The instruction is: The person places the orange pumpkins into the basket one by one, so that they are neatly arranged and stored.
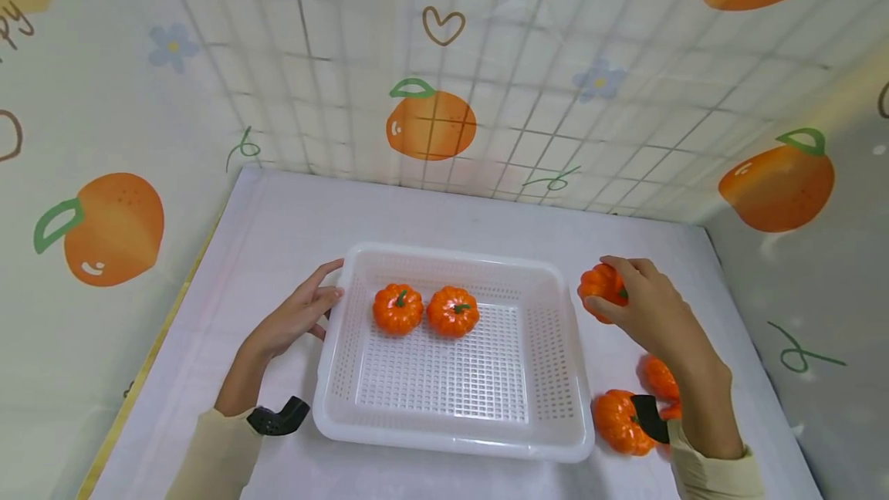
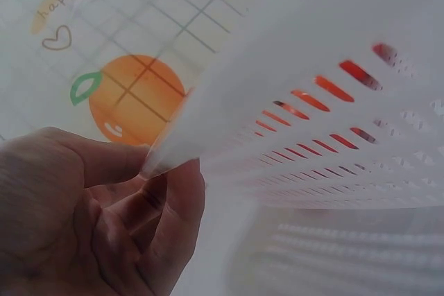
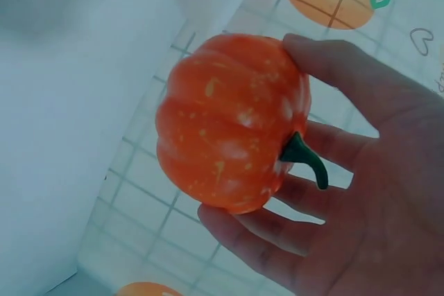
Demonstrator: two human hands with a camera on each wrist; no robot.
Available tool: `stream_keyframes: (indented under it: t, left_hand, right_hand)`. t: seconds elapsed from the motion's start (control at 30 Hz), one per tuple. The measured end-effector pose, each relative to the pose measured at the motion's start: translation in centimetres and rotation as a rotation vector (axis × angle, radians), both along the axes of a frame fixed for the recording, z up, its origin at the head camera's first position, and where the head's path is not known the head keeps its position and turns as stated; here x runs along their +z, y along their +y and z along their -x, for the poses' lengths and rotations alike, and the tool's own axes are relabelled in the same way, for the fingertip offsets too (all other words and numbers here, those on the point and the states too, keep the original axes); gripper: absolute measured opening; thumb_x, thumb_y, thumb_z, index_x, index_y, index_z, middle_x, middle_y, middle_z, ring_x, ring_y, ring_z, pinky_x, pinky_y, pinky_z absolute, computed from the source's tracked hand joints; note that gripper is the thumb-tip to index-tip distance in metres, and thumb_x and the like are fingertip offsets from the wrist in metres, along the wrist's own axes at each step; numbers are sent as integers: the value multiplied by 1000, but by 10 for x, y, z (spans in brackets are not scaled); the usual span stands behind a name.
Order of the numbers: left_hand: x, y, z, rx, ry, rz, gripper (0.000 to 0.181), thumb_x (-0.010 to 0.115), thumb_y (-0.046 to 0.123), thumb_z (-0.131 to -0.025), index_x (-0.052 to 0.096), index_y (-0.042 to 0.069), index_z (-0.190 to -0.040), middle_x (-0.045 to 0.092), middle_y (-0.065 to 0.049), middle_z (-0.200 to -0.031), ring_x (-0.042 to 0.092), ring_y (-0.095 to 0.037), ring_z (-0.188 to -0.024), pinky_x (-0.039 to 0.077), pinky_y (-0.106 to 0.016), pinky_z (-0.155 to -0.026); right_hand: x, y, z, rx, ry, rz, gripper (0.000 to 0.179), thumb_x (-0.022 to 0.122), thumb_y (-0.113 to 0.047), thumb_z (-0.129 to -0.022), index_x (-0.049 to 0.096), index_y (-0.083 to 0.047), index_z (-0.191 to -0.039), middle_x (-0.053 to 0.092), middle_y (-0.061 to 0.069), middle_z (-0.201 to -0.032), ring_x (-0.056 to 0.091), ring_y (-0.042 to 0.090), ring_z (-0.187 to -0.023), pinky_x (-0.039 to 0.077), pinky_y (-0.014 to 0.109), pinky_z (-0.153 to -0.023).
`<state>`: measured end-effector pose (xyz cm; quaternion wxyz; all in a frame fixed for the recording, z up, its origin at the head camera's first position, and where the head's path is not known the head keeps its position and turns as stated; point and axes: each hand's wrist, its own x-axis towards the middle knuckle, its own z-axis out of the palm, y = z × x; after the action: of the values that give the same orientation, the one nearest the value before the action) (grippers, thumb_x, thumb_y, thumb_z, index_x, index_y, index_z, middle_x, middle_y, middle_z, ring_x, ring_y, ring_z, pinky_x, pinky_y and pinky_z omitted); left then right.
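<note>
A white perforated plastic basket (image 1: 444,430) stands on the table, with two small orange pumpkins (image 1: 397,309) side by side in its far left part. My left hand (image 1: 295,319) pinches the basket's left rim between thumb and fingers, which the left wrist view shows close up. Just right of the basket, my right hand (image 1: 653,307) grips another orange pumpkin (image 3: 232,123) with a green stem, thumb and fingers spread around its sides. That pumpkin is apart from the basket wall.
Several more pumpkins (image 1: 623,423) lie on the table right of the basket, partly hidden beneath my right forearm. White cloth (image 1: 292,214) covers the table. Printed curtains (image 1: 347,60) with a grid behind enclose the back and sides.
</note>
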<state>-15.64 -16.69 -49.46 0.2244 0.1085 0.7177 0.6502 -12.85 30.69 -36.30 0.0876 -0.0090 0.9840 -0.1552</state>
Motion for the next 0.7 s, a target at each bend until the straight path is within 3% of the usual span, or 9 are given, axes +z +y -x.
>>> stream_keyframes:
  t: [0.33,0.7]
  left_hand:
    - [2,0,-1,-5,0,-7,59,47,22,-107,18,17,-158,55,-28,-134,65,-33,-98,61,-44,-65]
    - [-1,-3,1,0,8,-4,61,48,22,-106,17,15,-158,52,-31,-135,65,-33,-97,61,-42,-66]
  right_hand:
    - [1,-14,3,51,-13,9,73,69,-42,-93,39,-6,-150,36,32,-143,43,48,-116,51,64,-83]
    - [-2,-38,10,166,16,26,68,70,-35,-93,41,-9,-149,43,27,-140,46,46,-114,51,63,-81]
